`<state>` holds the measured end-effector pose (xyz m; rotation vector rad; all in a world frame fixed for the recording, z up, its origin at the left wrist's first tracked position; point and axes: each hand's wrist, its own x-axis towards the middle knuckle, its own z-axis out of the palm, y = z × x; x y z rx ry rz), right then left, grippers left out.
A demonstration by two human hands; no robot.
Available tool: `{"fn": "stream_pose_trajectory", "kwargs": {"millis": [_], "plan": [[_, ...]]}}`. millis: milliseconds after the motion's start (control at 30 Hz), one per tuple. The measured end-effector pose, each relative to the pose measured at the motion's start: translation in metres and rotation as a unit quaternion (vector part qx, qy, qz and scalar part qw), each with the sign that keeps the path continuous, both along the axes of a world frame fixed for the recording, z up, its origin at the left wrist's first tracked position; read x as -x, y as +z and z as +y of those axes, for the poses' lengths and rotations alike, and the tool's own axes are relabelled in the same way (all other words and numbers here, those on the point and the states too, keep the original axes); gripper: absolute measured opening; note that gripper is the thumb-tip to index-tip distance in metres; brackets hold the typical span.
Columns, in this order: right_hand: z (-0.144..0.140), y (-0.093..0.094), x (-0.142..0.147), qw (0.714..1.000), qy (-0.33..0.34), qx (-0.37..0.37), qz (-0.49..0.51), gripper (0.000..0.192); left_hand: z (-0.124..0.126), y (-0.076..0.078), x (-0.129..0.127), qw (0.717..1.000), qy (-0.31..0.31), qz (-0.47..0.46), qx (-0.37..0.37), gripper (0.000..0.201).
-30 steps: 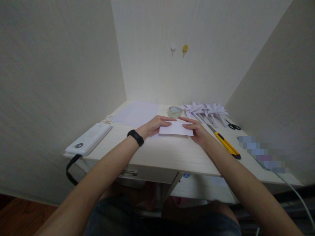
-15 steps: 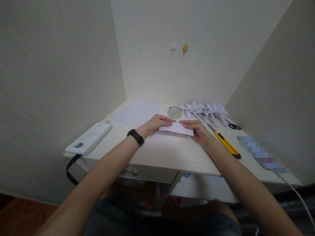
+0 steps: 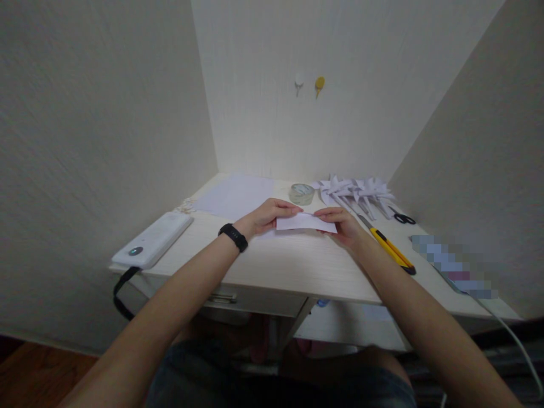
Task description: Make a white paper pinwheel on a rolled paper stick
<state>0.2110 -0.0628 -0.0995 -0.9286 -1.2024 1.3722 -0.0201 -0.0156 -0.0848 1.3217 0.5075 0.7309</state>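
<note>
Head view: pale wooden surface [image 3: 272, 266] carries a white paper sheet [image 3: 236, 195] at the back left. Near the middle lies the folded paper [image 3: 306, 223], a white, narrow, flat strip with a straight near edge. Left hand [image 3: 266, 216] pinches its left end; right hand [image 3: 342, 224] pinches its right end. Fingertips almost meet over the top edge.

A home craft corner: walled desk [image 3: 272, 266] with scissors [image 3: 403, 217], tape [image 3: 301, 193].
</note>
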Motion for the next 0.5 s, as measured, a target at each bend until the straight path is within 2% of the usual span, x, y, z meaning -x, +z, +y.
{"fn": "stream_pose_trajectory", "kwargs": {"millis": [200,433,500], "plan": [[-0.003,-0.0003,0.0015,1.0,-0.013,0.006,-0.021,0.023,-0.0013,-0.0056,-0.0038,0.999,0.006,0.018,-0.032,0.032],[-0.0032,-0.002,0.0038,0.998,-0.042,0.014,-0.034,0.025,-0.0037,-0.0022,-0.0031,0.998,0.026,0.055,-0.033,0.019],[-0.0044,-0.0016,0.006,0.999,-0.042,0.014,-0.027,0.032,-0.0035,-0.0017,-0.0034,0.996,0.037,0.067,-0.039,0.017]]}}
